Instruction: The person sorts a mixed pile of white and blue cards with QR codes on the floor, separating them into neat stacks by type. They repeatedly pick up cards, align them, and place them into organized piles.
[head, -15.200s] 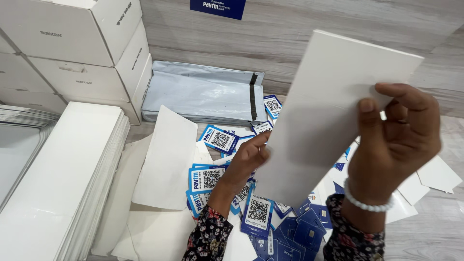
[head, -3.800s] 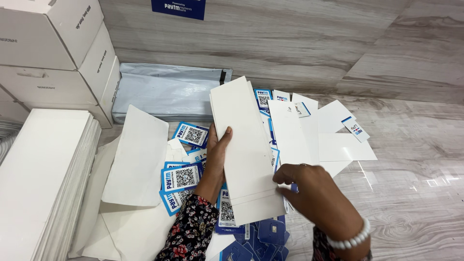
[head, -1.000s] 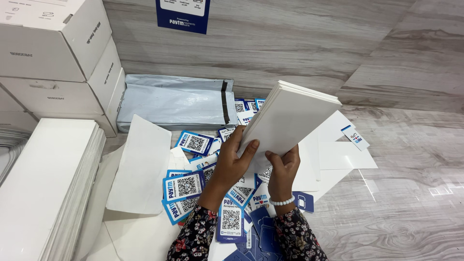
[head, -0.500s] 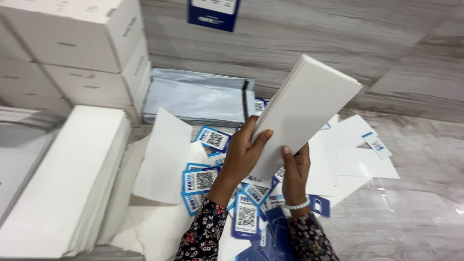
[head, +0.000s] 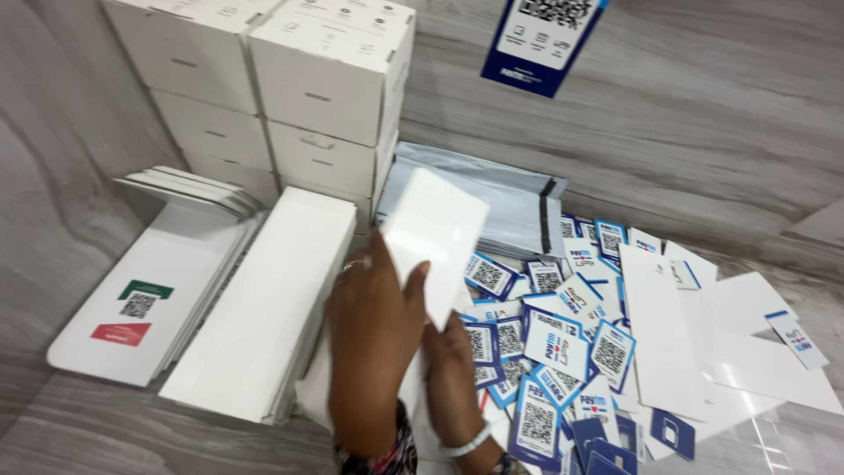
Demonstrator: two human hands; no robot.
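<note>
Head view: both hands, left hand (head: 374, 339) and right hand (head: 453, 361), grip a white card bundle (head: 435, 239) by its lower end above the long white stack (head: 264, 308); it looks light, stiff, slippery-edged, best pinched across the short end.

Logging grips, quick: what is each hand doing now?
Left hand: closed on the stack of white rectangular card sheets.
Right hand: under that stack; grip cannot be told.

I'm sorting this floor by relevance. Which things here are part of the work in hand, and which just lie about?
In hand:
left hand
right hand
white card bundle they hold
tall stack of white cards beside it

Lying about:
white boxes
grey mailer bags
blue code cards
loose white sheets
</note>
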